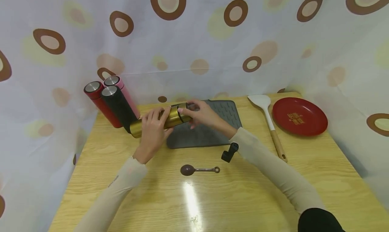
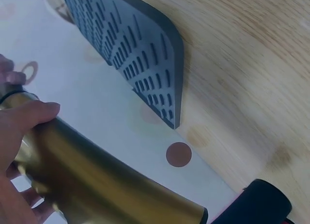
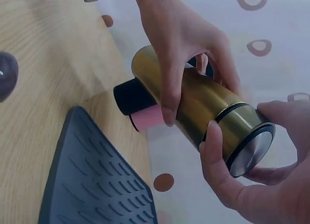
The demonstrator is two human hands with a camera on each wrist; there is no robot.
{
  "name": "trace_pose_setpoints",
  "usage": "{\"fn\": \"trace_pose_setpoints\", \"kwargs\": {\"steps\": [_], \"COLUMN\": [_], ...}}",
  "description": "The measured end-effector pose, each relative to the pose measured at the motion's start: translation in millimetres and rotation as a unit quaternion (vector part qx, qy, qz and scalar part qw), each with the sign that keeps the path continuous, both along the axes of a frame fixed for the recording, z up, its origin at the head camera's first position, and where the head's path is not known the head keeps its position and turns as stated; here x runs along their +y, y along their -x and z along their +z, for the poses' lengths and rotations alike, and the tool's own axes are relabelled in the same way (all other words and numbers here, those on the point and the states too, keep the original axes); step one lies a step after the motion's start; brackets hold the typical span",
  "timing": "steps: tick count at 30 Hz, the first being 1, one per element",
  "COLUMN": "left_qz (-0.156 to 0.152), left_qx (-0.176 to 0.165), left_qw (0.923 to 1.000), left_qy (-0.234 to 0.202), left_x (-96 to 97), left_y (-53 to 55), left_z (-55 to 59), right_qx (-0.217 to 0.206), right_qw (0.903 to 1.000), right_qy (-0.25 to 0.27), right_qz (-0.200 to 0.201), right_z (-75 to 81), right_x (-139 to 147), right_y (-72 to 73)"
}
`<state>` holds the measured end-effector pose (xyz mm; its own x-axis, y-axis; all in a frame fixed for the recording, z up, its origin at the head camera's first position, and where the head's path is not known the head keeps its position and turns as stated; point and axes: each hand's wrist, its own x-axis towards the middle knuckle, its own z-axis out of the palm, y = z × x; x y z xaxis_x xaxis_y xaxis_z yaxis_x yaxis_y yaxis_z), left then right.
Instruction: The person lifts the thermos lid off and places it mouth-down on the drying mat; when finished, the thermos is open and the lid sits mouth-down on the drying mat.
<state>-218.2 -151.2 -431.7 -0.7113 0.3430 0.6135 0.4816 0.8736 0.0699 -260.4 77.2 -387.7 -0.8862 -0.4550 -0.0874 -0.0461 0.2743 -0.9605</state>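
Observation:
A gold thermos bottle is held tilted on its side above the grey drying mat. My left hand grips its body, the thumb on the near side and the fingers over the top. At the other end, my right hand holds the gold lid between thumb and fingers. The lid's silver top faces the right palm in the right wrist view. A dark seam runs between lid and body. In the left wrist view, the bottle's body stretches away from the left hand.
Red, black and pink thermos bottles stand together at the left. In front of the mat lies a brown spoon. At the right are a white spatula with a wooden handle and a red plate.

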Motion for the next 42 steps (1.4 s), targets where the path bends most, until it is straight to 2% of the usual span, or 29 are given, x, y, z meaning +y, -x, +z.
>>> {"fn": "trace_pose_setpoints", "kwargs": {"steps": [6,12,15,21,24,28,32,39,42], "left_qz": [-0.004,-0.009,-0.015,-0.015,-0.017,-0.021,-0.028,-0.038,-0.036], "left_qx": [-0.022,-0.046,-0.051,-0.046,-0.037,-0.016,0.005,0.009,0.003], "left_qw": [0.9997,0.9987,0.9979,0.9978,0.9984,0.9995,0.9996,0.9992,0.9993], "left_qy": [-0.004,-0.022,-0.037,-0.045,-0.038,-0.016,0.001,0.006,0.008], "left_x": [1.2,2.3,1.7,1.0,2.6,6.6,12.1,20.8,23.0], "left_y": [0.9,2.0,-0.6,-0.9,0.1,-2.7,-5.2,-6.7,-7.5], "left_z": [-0.9,-4.5,-4.7,-2.1,-1.4,-1.6,-2.6,-7.4,-8.1], "right_qx": [0.007,0.081,0.104,0.166,0.174,0.156,0.144,0.076,0.056], "right_qw": [0.9995,0.9937,0.9893,0.9741,0.9751,0.9823,0.9853,0.9955,0.9964], "right_qy": [0.023,0.021,0.028,0.053,0.038,-0.009,-0.044,-0.048,-0.064], "right_qz": [0.020,0.075,0.099,0.144,0.132,0.103,0.080,0.028,0.007], "right_z": [-4.3,-8.3,-9.9,-13.5,-12.9,-8.7,-5.5,-7.9,-7.2], "right_x": [5,15,18,26,29,30,28,28,28], "right_y": [3.2,6.8,6.8,6.6,3.4,-1.3,-2.5,-3.3,-5.5]}}
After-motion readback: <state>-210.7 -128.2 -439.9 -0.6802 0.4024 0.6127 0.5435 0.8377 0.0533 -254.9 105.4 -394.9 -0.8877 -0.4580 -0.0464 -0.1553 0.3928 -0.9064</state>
